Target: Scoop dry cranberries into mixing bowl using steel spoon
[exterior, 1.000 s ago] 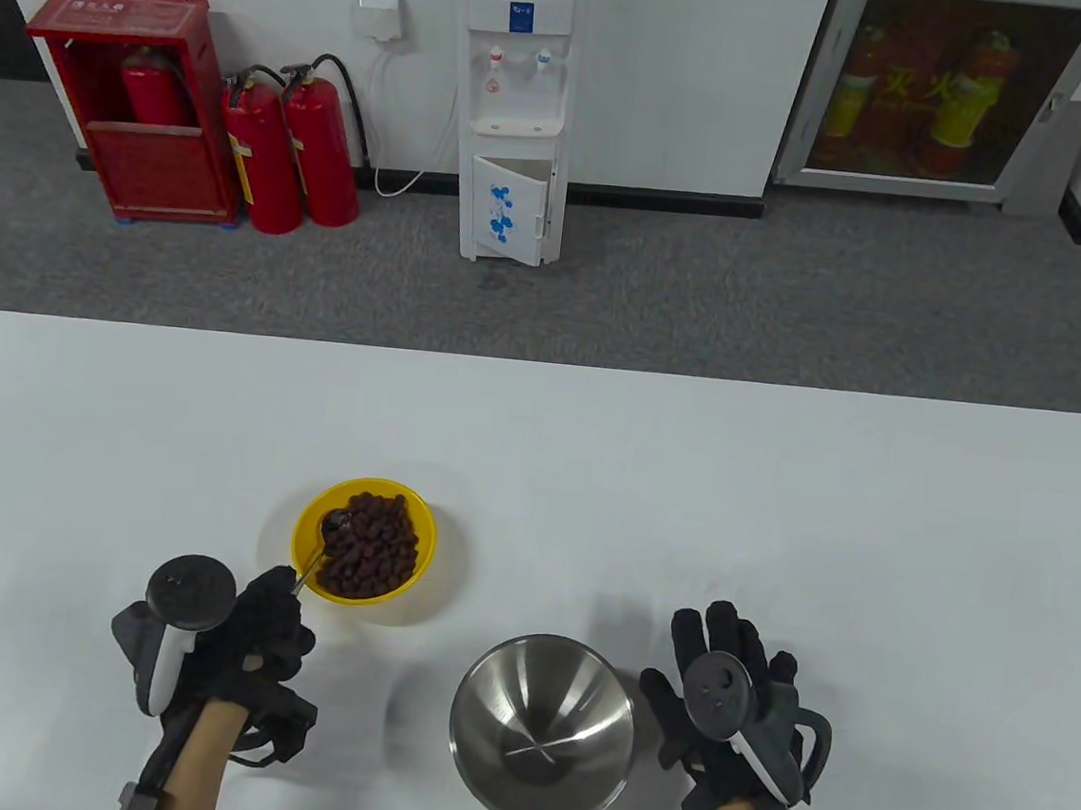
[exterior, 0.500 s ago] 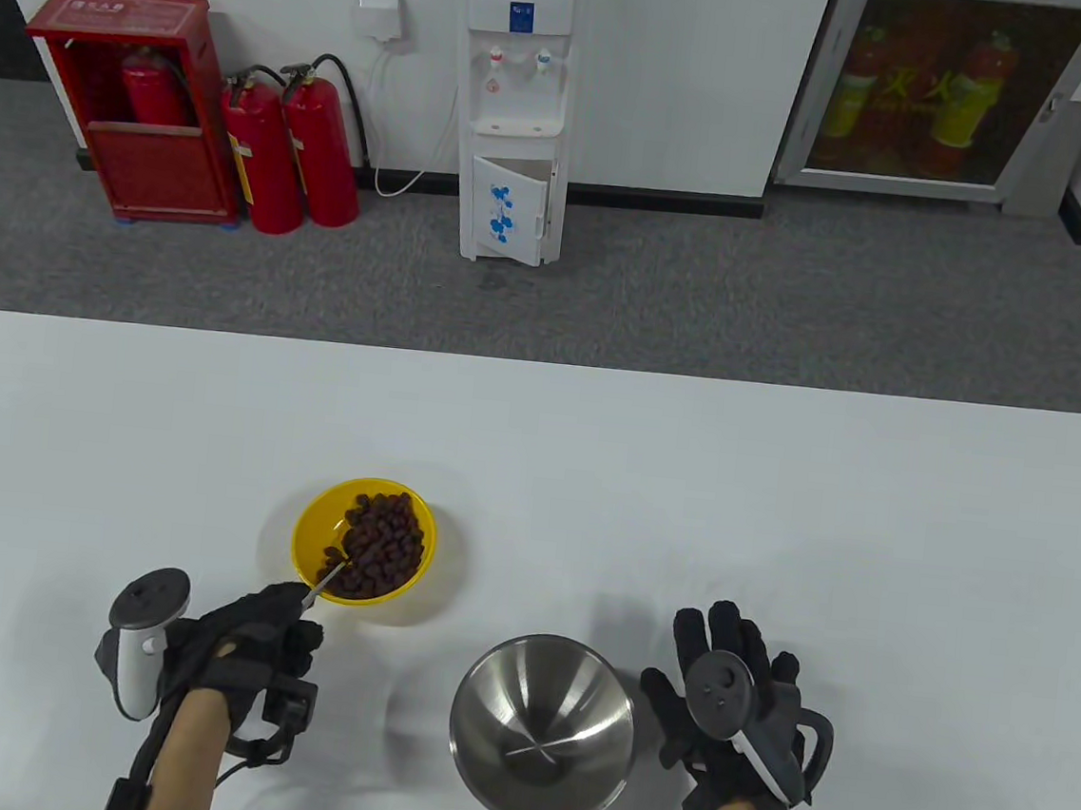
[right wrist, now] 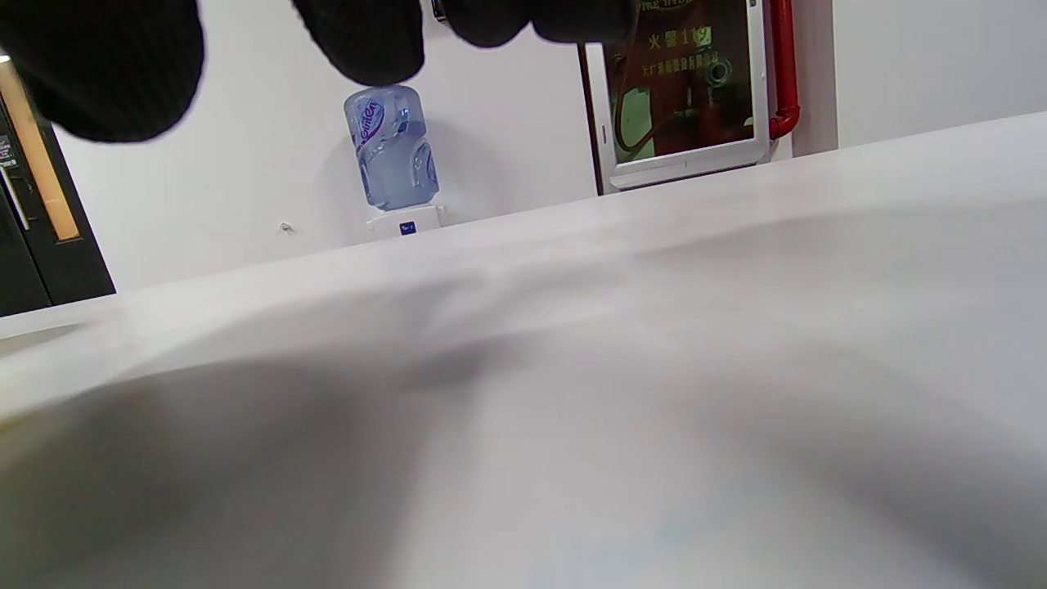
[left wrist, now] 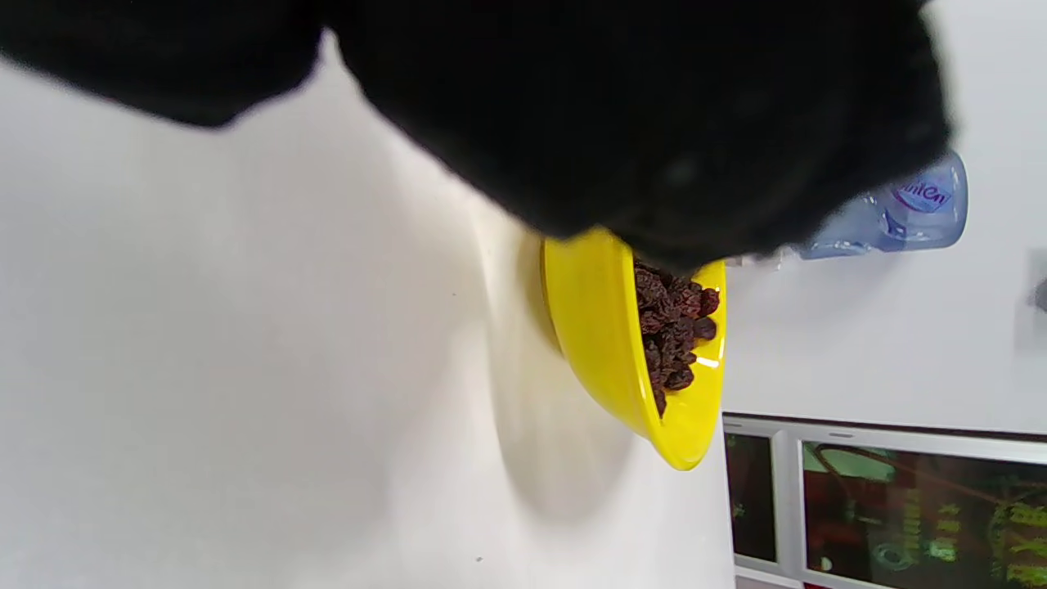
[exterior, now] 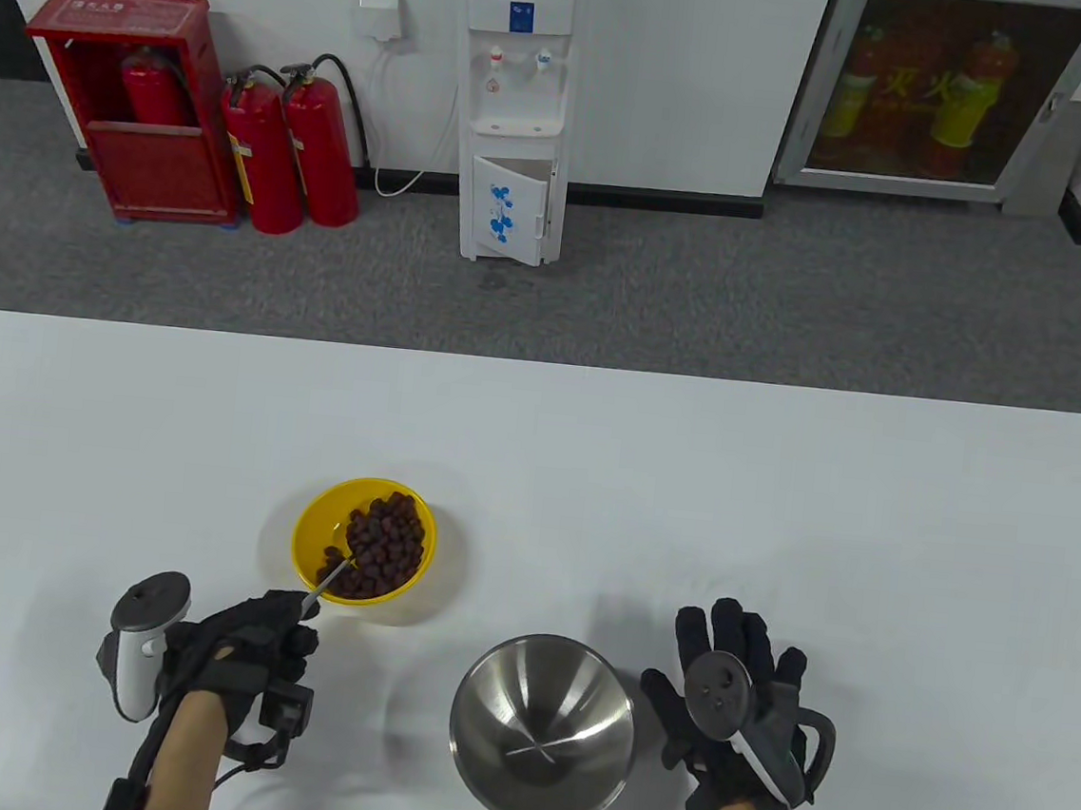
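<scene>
Your left hand (exterior: 240, 648) grips the slim steel spoon (exterior: 330, 576), its tip apparently among the dry cranberries (exterior: 382, 543) in the round yellow bowl (exterior: 319, 522) near the table's front edge. Lift level toward the round steel mixing bowl (exterior: 543, 730); your right hand (exterior: 726, 705) rests released beside it.

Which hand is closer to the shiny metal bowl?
The right. The right hand rests flat on the table just beside the metal bowl. The left hand is farther off, holding the spoon in the yellow bowl.
</scene>
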